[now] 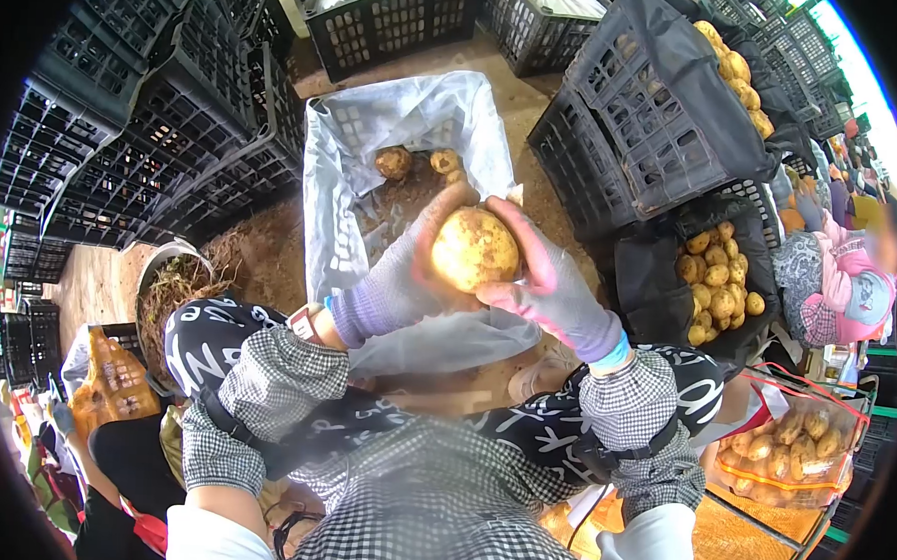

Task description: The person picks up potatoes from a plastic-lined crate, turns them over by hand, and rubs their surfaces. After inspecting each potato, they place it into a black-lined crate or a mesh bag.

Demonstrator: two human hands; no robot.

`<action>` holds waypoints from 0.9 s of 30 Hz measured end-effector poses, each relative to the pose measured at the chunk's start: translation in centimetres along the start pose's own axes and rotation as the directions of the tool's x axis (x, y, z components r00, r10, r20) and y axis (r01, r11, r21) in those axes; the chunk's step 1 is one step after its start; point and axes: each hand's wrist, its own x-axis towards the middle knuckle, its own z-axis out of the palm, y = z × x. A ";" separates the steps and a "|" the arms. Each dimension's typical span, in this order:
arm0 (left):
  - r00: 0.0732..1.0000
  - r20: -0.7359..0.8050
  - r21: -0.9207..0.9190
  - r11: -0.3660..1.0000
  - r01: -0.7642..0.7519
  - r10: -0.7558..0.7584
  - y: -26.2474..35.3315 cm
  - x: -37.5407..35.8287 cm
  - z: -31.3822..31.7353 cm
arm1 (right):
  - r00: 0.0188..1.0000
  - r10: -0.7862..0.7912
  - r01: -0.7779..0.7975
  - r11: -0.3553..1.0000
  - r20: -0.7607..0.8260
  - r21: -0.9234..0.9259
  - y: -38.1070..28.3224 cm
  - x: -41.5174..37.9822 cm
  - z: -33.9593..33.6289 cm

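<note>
A large yellow potato point(475, 249) with brown soil patches is held up between my two gloved hands. My left hand point(417, 249), in a grey-purple glove, wraps the potato's left side. On its right side, the fingers and thumb of my right hand point(541, 279), in a pink and grey glove, close around it. Below the hands stands a crate lined with translucent white plastic point(333, 215). Inside the liner, a soil-covered potato point(394, 163) and a lighter potato point(445, 161) lie near the far end, with loose dirt around them. My hands hide part of the crate's inside.
Stacked black crates point(203, 59) rise at the left. A tub of dry roots point(173, 278) stands beside my left knee. On the right, black-lined crates hold potatoes point(714, 277), and a mesh bag of potatoes point(786, 450) sits lower down. A person in pink point(854, 278) is farther right.
</note>
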 end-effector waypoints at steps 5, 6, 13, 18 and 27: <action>0.992 0.010 0.169 0.978 -0.123 0.123 0.8 -0.5 1.0 | 0.992 0.098 -0.081 0.979 -0.084 0.188 2.7 0.0 -2.1; 0.977 0.010 0.313 0.927 -0.207 0.214 1.2 -0.3 1.2 | 0.989 0.069 -0.071 0.997 -0.132 -0.010 2.2 0.0 -1.7; 0.964 0.082 0.455 0.851 -0.262 0.253 0.4 -0.3 1.1 | 0.951 -0.156 0.019 0.889 -0.265 -0.457 2.3 0.1 0.9; 0.938 0.120 0.501 0.795 -0.340 0.326 0.3 0.3 1.2 | 0.971 -0.084 0.005 0.943 -0.222 -0.334 3.8 0.1 -1.2; 0.978 -0.194 -0.092 0.991 -0.101 0.082 -2.5 0.1 4.5 | 0.890 0.444 -0.393 0.862 -0.103 0.321 -1.0 -2.2 -3.2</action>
